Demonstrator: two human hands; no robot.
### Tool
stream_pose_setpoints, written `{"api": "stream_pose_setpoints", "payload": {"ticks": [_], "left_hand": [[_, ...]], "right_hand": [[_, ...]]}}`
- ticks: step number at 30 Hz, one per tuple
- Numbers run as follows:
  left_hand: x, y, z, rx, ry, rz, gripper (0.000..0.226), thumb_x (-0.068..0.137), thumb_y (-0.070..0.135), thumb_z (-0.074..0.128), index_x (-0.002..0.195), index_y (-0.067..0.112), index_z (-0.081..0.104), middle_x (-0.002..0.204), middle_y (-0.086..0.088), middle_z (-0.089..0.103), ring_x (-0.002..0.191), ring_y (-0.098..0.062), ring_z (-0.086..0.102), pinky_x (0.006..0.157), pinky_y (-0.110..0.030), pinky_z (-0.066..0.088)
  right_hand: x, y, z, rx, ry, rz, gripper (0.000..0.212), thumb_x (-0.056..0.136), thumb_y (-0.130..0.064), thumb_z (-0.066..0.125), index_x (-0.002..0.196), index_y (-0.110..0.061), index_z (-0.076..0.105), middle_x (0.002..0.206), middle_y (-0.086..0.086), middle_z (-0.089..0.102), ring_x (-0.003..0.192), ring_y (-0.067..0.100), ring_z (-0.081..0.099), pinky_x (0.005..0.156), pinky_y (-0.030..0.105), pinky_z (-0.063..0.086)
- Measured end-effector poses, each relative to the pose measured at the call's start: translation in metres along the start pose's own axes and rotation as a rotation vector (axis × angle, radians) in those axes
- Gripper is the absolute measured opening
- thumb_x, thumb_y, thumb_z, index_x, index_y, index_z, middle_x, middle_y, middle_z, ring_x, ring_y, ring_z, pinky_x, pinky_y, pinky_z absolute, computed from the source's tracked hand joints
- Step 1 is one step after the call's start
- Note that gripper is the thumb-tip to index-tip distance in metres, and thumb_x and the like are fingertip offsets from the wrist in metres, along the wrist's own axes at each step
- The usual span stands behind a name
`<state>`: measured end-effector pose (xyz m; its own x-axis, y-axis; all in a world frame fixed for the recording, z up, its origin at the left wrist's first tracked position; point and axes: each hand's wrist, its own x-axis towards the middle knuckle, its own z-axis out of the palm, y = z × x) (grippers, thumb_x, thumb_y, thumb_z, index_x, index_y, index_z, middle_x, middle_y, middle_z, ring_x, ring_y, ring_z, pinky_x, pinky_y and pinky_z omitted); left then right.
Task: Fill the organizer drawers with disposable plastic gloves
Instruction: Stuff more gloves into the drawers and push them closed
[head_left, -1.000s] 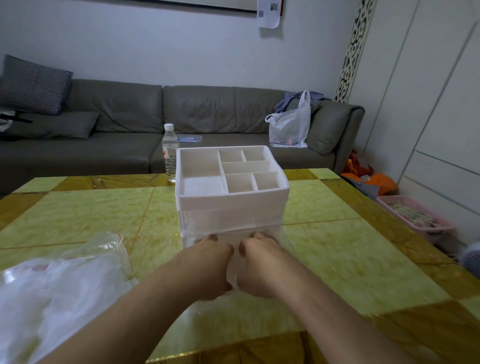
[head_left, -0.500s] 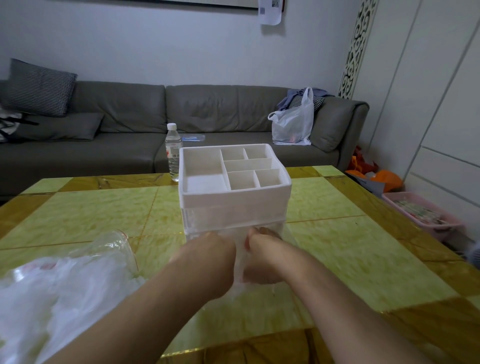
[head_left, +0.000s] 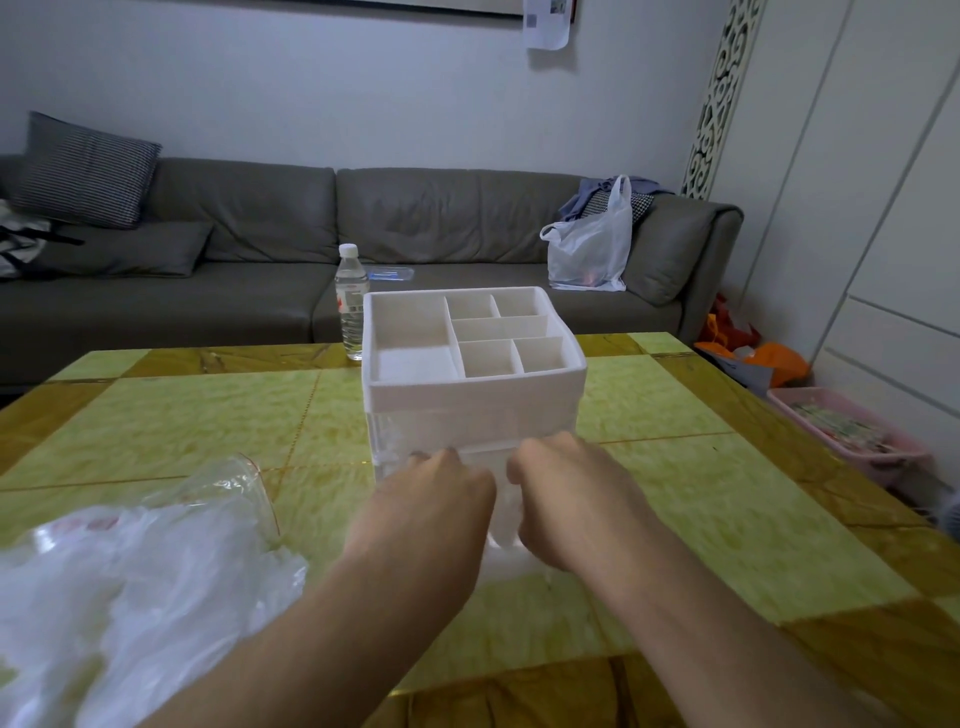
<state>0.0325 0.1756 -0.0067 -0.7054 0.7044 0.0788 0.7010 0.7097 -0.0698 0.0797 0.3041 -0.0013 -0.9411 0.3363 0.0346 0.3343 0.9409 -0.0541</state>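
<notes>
two hands (head_left: 434, 499) (head_left: 566, 493) curled at organizer (head_left: 472, 384) drawer front facing the person, grips hidden, gloves (head_left: 130, 597) bagged left

White organizer (head_left: 474, 387) with see-through drawers just past the left hand (head_left: 431, 499), tabletop (head_left: 182, 421) is lime-green squares with gold-brown borders, cloudy white plastic gloves (head_left: 119, 587) to its left.

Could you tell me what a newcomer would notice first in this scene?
Probably the white organizer with its divided top tray, mid-table, with the left hand and right hand at its clear lower drawer front. Next, the crumpled bag of plastic gloves at the near left, and the water bottle behind.
</notes>
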Motion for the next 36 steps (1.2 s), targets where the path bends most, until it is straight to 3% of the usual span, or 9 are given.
{"api": "stream_pose_setpoints", "payload": {"ticks": [4,9,12,18,23,26,30,33,36], "left_hand": [[0.012,-0.003,0.014,-0.116,-0.073,0.055,0.029,0.096,0.006,0.05,0.119,0.019,0.065,0.118,0.0,0.058,0.11,-0.023,0.063,0.076,-0.031,0.045],[0.02,-0.015,0.034,-0.078,-0.115,-0.012,0.029,0.103,0.025,0.049,0.13,0.018,0.058,0.136,-0.008,0.051,0.121,-0.031,0.058,0.091,-0.041,0.051],[0.028,-0.014,0.037,-0.093,-0.141,-0.055,0.031,0.102,0.031,0.052,0.13,0.019,0.058,0.136,-0.01,0.052,0.122,-0.031,0.058,0.095,-0.041,0.051],[0.032,-0.016,0.032,-0.113,-0.127,-0.048,0.031,0.096,0.023,0.061,0.127,0.016,0.064,0.128,-0.009,0.062,0.12,-0.029,0.062,0.092,-0.039,0.055],[0.009,-0.016,0.017,0.038,0.048,0.017,0.03,0.094,0.008,0.057,0.12,0.02,0.066,0.12,-0.001,0.058,0.113,-0.026,0.059,0.078,-0.035,0.043],[-0.007,-0.015,0.012,0.067,0.132,0.035,0.018,0.095,0.008,0.055,0.104,0.02,0.065,0.097,0.002,0.05,0.093,-0.021,0.05,0.076,-0.03,0.035],[-0.02,-0.021,0.016,0.102,0.09,0.016,0.016,0.1,0.022,0.05,0.098,0.023,0.066,0.09,0.003,0.056,0.085,-0.021,0.057,0.09,-0.033,0.044],[-0.026,-0.023,0.021,0.148,0.035,0.061,0.028,0.1,0.022,0.039,0.097,0.023,0.067,0.101,-0.002,0.065,0.101,-0.023,0.061,0.116,-0.04,0.031],[-0.023,-0.025,0.025,0.042,-0.042,0.085,0.034,0.106,0.034,0.025,0.088,0.028,0.053,0.101,-0.002,0.061,0.106,-0.019,0.059,0.127,-0.038,0.015]], "right_hand": [[0.001,-0.007,0.018,0.183,-0.053,0.021,0.015,0.09,-0.011,0.059,0.092,-0.02,0.071,0.085,0.002,0.061,0.074,0.026,0.065,0.059,0.031,0.045],[0.009,0.001,0.032,0.195,-0.124,0.091,0.012,0.094,-0.027,0.062,0.093,-0.019,0.07,0.095,0.003,0.063,0.08,0.023,0.067,0.067,0.032,0.056],[0.01,0.002,0.033,0.174,-0.139,0.111,0.02,0.094,-0.033,0.062,0.081,-0.019,0.064,0.091,0.003,0.059,0.078,0.023,0.066,0.063,0.03,0.05],[0.009,0.001,0.031,0.125,-0.151,0.119,0.021,0.096,-0.036,0.06,0.097,-0.017,0.068,0.088,0.002,0.037,0.083,0.026,0.054,0.071,0.029,0.044],[0.003,-0.001,0.022,0.109,0.035,0.078,0.026,0.093,-0.023,0.059,0.071,-0.019,0.045,0.098,0.006,0.056,0.095,0.03,0.06,0.067,0.031,0.041],[0.013,0.0,0.033,0.199,0.045,0.045,0.015,0.094,-0.027,0.057,0.094,-0.015,0.066,0.12,0.006,0.06,0.115,0.028,0.061,0.084,0.036,0.054],[0.021,0.007,0.046,0.246,-0.117,0.049,0.047,0.1,-0.037,0.05,0.14,-0.014,0.059,0.148,0.007,0.047,0.143,0.027,0.041,0.117,0.045,0.043],[0.026,0.011,0.046,0.278,-0.144,0.035,0.049,0.097,-0.038,0.052,0.139,-0.012,0.055,0.148,0.008,0.047,0.141,0.028,0.043,0.114,0.04,0.043],[0.031,0.013,0.046,0.298,-0.151,0.028,0.044,0.091,-0.031,0.058,0.13,-0.011,0.054,0.142,0.008,0.051,0.134,0.027,0.049,0.096,0.028,0.041]]}}
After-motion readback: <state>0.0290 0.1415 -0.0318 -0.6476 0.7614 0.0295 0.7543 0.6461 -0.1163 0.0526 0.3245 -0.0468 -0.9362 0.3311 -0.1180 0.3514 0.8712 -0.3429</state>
